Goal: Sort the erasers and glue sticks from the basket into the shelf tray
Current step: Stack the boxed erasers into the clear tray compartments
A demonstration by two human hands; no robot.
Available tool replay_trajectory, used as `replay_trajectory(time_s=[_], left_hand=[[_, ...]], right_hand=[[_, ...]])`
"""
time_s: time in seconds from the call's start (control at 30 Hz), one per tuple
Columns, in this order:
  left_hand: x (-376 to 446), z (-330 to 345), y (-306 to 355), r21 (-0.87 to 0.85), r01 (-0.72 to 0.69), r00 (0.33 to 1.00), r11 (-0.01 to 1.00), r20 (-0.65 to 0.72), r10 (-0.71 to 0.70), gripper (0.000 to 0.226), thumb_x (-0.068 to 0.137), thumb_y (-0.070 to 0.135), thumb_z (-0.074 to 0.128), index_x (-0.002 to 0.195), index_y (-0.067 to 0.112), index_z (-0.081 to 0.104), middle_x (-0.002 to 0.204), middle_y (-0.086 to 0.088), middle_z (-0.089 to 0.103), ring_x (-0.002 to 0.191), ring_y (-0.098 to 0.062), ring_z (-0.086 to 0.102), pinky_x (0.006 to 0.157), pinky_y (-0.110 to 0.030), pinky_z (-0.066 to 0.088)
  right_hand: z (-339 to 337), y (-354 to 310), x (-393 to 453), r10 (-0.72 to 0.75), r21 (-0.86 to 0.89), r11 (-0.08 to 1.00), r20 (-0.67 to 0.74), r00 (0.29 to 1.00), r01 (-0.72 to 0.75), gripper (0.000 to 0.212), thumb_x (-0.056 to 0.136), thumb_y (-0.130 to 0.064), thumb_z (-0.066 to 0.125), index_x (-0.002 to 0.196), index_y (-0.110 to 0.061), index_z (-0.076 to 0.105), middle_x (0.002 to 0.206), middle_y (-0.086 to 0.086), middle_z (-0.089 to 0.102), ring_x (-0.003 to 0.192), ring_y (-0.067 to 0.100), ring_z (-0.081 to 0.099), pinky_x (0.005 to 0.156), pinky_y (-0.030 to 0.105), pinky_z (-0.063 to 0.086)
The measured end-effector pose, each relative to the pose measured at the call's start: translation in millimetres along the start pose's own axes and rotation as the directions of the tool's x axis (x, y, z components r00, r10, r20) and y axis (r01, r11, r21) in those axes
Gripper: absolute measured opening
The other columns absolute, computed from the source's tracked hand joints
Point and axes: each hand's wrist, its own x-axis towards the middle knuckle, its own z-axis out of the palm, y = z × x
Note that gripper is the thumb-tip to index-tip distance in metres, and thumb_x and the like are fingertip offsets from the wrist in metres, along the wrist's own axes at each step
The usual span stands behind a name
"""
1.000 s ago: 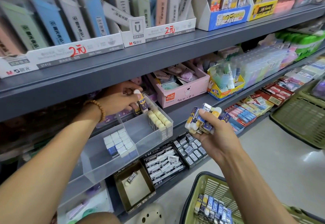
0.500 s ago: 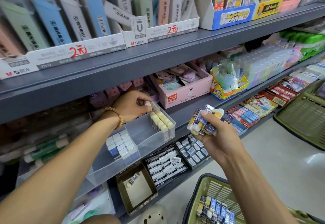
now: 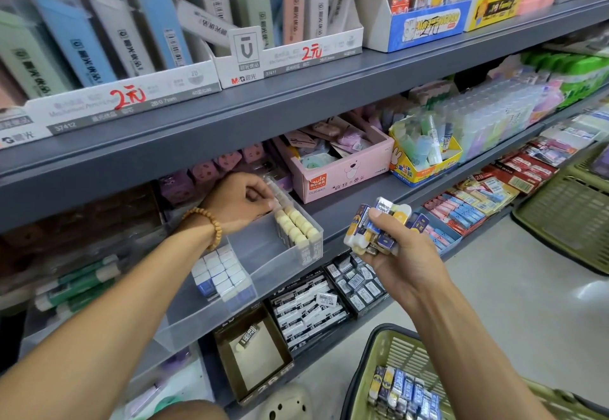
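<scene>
The right grip (image 3: 392,245) is curled tight round a bunch of erasers (image 3: 379,225), small blocks in blue, yellow and white paper sleeves, fanned out above the thumb and held in the air just in front of the shelf edge. The left grip (image 3: 245,197) has its fingers bent at the far end of the tray (image 3: 263,274), fingertips at the back of the row of glue sticks (image 3: 298,222); whether they pinch one I cannot tell. The sticks stand upright along the tray's right wall, pale round caps side by side. Nearer in the same clear plastic tray sits a stack of white-and-blue eraser blocks (image 3: 219,273). Below the right forearm, a green slatted basket (image 3: 389,353) holds more sleeved erasers packed on edge. A beaded bracelet (image 3: 206,222) rings the left wrist.
</scene>
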Motion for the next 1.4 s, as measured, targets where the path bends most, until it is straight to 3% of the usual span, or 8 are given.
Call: replay_trajectory(time_s=[0.13,0.4,0.5,0.63,0.8,1.03,1.23,1.4], left_hand=[[-1.8,1.0,-1.1,0.007,-0.017,0.998,1.0,-0.059,0.017,0.013,0.079,0.009,0.077,0.074,0.02,0.07,0.066,0.01,0.063,0.063,-0.004,0.056,0.066,-0.022,0.049],[-11.9,-2.1,2.5,0.005,-0.022,0.996,1.0,-0.088,0.022,0.016,0.085,0.011,0.068,0.073,0.022,0.07,0.068,0.005,0.07,0.065,-0.011,0.067,0.071,-0.033,0.058],[-23.7,-3.7,19.3,-0.061,-0.03,0.989,0.998,-0.148,0.021,0.011,0.087,0.012,0.067,0.078,0.018,0.069,0.072,0.001,0.07,0.067,-0.014,0.067,0.06,-0.023,0.053],[-48.6,3.3,50.3,-0.275,-0.039,0.995,0.961,0.079,0.063,0.011,0.081,0.019,0.076,0.089,0.016,0.069,0.079,-0.006,0.072,0.068,-0.019,0.07,0.05,-0.018,0.047],[-62.8,7.0,61.3,-0.389,0.015,0.967,0.921,0.239,0.085,0.024,0.075,0.008,0.08,0.094,0.018,0.069,0.077,-0.003,0.071,0.063,-0.01,0.065,0.052,-0.018,0.051],[-65.6,-8.8,54.0,-0.554,0.136,0.974,0.821,0.225,-0.01,0.015,0.08,-0.004,0.072,0.089,0.008,0.071,0.074,-0.005,0.073,0.062,-0.011,0.067,0.054,-0.017,0.053],[-55.6,-28.9,41.1,-0.747,0.183,0.983,0.64,0.127,-0.133,0.015,0.083,-0.012,0.061,0.091,-0.001,0.067,0.079,-0.015,0.072,0.066,-0.018,0.071,0.063,-0.018,0.058],[-35.5,-41.4,16.9,-0.594,0.208,0.964,0.777,-0.011,-0.266,0.024,0.089,-0.012,0.053,0.072,0.004,0.059,0.083,-0.011,0.063,0.067,-0.014,0.067,0.059,-0.017,0.055]], right_hand=[[2.7,-2.7,2.4,0.005,0.05,0.999,0.03,1.0,-0.006,0.035,0.064,-0.011,0.075,0.095,-0.002,0.06,0.084,0.017,0.063,0.071,0.031,0.063,0.059,0.038,0.058],[10.0,1.5,-4.1,0.069,0.131,0.988,0.073,0.995,-0.078,0.028,0.069,-0.012,0.074,0.093,-0.004,0.064,0.088,0.017,0.066,0.085,0.033,0.064,0.059,0.037,0.058],[15.9,1.5,-9.5,0.064,0.15,0.986,0.082,0.995,-0.076,0.025,0.069,-0.011,0.073,0.092,-0.005,0.065,0.084,0.015,0.068,0.08,0.03,0.066,0.063,0.038,0.058],[28.4,1.5,-17.8,0.034,0.155,0.986,0.156,0.987,-0.058,0.02,0.07,-0.012,0.072,0.087,-0.006,0.063,0.081,0.014,0.067,0.073,0.027,0.066,0.066,0.038,0.056],[43.6,5.7,-21.7,0.049,0.196,0.976,0.238,0.97,-0.097,0.047,0.075,-0.009,0.072,0.118,0.0,0.055,0.126,0.037,0.058,0.113,0.05,0.062,0.092,0.053,0.056],[59.6,10.2,-23.4,0.014,0.112,0.993,0.261,0.965,-0.045,0.046,0.072,-0.016,0.07,0.113,0.002,0.057,0.105,0.029,0.065,0.085,0.034,0.068,0.068,0.04,0.058],[68.9,14.0,-16.0,0.04,0.097,0.993,0.198,0.979,-0.06,0.047,0.068,-0.013,0.074,0.109,0.004,0.059,0.098,0.031,0.062,0.098,0.044,0.063,0.065,0.043,0.06],[67.3,12.7,-12.5,0.04,0.097,0.994,0.158,0.987,-0.055,0.026,0.063,-0.013,0.076,0.083,-0.002,0.062,0.074,0.018,0.06,0.074,0.035,0.063,0.075,0.048,0.055]])
